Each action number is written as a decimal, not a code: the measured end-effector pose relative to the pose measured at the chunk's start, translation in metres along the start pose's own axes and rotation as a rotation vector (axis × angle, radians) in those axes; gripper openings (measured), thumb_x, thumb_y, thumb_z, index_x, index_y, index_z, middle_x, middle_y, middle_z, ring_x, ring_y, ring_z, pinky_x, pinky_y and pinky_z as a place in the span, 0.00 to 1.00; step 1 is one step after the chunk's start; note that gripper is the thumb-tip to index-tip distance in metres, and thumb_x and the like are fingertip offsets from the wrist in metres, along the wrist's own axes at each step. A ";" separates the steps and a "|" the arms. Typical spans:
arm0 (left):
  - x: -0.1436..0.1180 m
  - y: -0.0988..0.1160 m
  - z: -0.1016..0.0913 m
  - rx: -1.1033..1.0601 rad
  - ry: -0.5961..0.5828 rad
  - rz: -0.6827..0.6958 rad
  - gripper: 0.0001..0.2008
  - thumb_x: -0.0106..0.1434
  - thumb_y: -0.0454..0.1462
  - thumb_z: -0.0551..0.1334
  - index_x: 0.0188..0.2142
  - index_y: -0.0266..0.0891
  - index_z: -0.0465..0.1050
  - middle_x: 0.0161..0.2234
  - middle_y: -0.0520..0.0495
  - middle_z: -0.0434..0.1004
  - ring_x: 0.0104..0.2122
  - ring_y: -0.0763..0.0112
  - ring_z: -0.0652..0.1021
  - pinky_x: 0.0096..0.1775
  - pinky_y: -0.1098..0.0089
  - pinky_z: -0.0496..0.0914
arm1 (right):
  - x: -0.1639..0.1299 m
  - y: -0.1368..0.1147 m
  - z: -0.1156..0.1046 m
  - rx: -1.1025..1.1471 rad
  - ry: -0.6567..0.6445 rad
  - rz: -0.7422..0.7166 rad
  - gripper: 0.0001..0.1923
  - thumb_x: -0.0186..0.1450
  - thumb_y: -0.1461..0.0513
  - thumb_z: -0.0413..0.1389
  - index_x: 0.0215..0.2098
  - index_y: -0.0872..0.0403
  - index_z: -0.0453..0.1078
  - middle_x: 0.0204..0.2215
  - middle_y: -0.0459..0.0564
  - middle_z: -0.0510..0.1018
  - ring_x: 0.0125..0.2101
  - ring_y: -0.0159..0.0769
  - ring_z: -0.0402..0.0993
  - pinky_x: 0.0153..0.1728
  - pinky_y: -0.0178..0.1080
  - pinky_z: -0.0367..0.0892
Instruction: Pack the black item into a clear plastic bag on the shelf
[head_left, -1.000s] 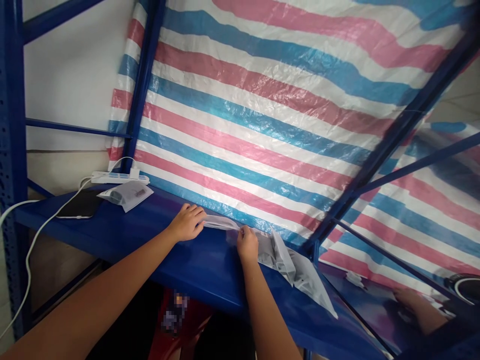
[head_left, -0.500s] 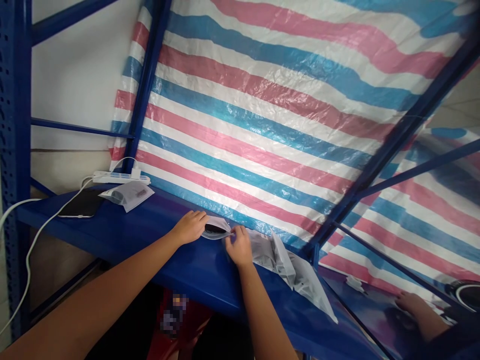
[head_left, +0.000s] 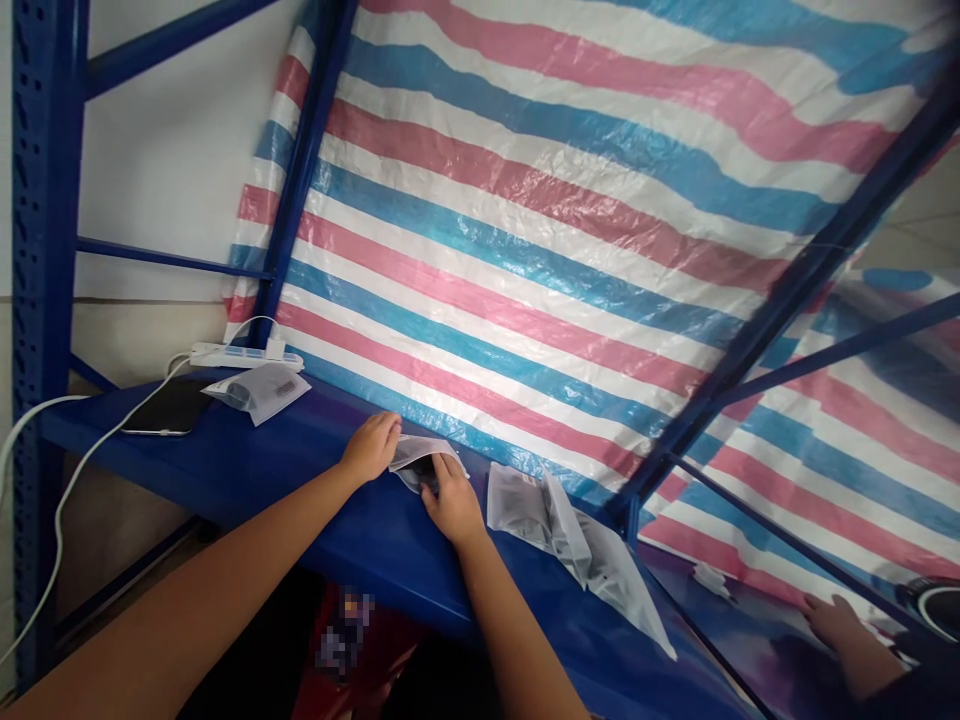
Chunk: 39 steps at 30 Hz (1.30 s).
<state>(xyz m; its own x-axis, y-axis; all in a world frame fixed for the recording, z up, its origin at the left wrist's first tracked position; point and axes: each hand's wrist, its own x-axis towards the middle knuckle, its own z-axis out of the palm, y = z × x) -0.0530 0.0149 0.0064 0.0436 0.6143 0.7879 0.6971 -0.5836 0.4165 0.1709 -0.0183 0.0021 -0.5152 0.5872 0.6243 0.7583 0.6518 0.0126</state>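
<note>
Fingers (head_left: 444,466) of right hand (head_left: 459,508), slightly parted, dip into frosted bag (head_left: 420,447), seven o'clock; left hand (head_left: 372,447) pinches its edge. Remotely I judge midway: bag open, dark contents (head_left: 413,478) inside, three bags (head_left: 519,503) untouched, five o'clock.

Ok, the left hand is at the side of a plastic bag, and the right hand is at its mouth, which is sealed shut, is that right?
Not quite: in the head view the bag gapes open at the mouth, showing a dark inside. The left hand is at its side and the right hand at its mouth, as you say.
</note>
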 end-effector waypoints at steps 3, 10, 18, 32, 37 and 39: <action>0.006 -0.025 0.012 -0.148 -0.115 -0.288 0.18 0.69 0.34 0.49 0.50 0.39 0.74 0.48 0.40 0.79 0.48 0.59 0.77 0.50 0.60 0.70 | -0.001 0.002 0.001 -0.005 0.000 0.008 0.35 0.66 0.63 0.55 0.69 0.58 0.53 0.62 0.63 0.66 0.63 0.51 0.60 0.62 0.54 0.64; 0.004 -0.026 0.013 -0.447 -0.402 -0.247 0.18 0.56 0.33 0.56 0.42 0.41 0.81 0.42 0.48 0.83 0.45 0.60 0.79 0.46 0.66 0.71 | 0.002 -0.001 -0.004 -0.022 -0.007 0.000 0.32 0.65 0.63 0.57 0.67 0.55 0.57 0.57 0.61 0.71 0.59 0.52 0.64 0.59 0.54 0.66; -0.001 -0.016 0.010 -0.520 -0.412 -0.147 0.23 0.51 0.29 0.57 0.44 0.40 0.82 0.44 0.48 0.83 0.44 0.61 0.80 0.47 0.65 0.71 | -0.001 0.001 -0.005 -0.091 -0.022 0.021 0.20 0.64 0.61 0.57 0.54 0.56 0.71 0.44 0.59 0.80 0.46 0.51 0.74 0.52 0.51 0.69; 0.004 0.000 0.004 -0.721 -0.410 -0.342 0.14 0.54 0.35 0.60 0.36 0.37 0.83 0.36 0.46 0.84 0.39 0.60 0.80 0.43 0.64 0.72 | 0.008 -0.016 -0.027 0.148 -0.002 -0.042 0.30 0.59 0.65 0.56 0.61 0.51 0.66 0.55 0.57 0.73 0.55 0.49 0.68 0.56 0.51 0.66; 0.004 0.006 -0.003 -0.794 -0.433 -0.422 0.14 0.55 0.36 0.62 0.40 0.37 0.83 0.34 0.47 0.82 0.35 0.64 0.79 0.37 0.68 0.70 | 0.006 -0.015 -0.027 0.184 -0.018 -0.048 0.37 0.58 0.66 0.57 0.66 0.50 0.60 0.58 0.57 0.71 0.57 0.49 0.67 0.58 0.51 0.65; 0.004 0.006 -0.003 -0.836 -0.449 -0.431 0.14 0.54 0.36 0.63 0.40 0.37 0.82 0.34 0.46 0.82 0.34 0.65 0.78 0.36 0.68 0.70 | 0.006 -0.016 -0.028 0.171 -0.016 -0.056 0.38 0.59 0.66 0.58 0.67 0.49 0.58 0.58 0.56 0.71 0.57 0.49 0.68 0.59 0.50 0.65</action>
<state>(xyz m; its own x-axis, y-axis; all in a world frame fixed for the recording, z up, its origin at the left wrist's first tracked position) -0.0508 0.0124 0.0128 0.2908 0.8990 0.3276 0.0059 -0.3441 0.9389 0.1667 -0.0389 0.0274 -0.5617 0.5547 0.6138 0.6500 0.7549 -0.0874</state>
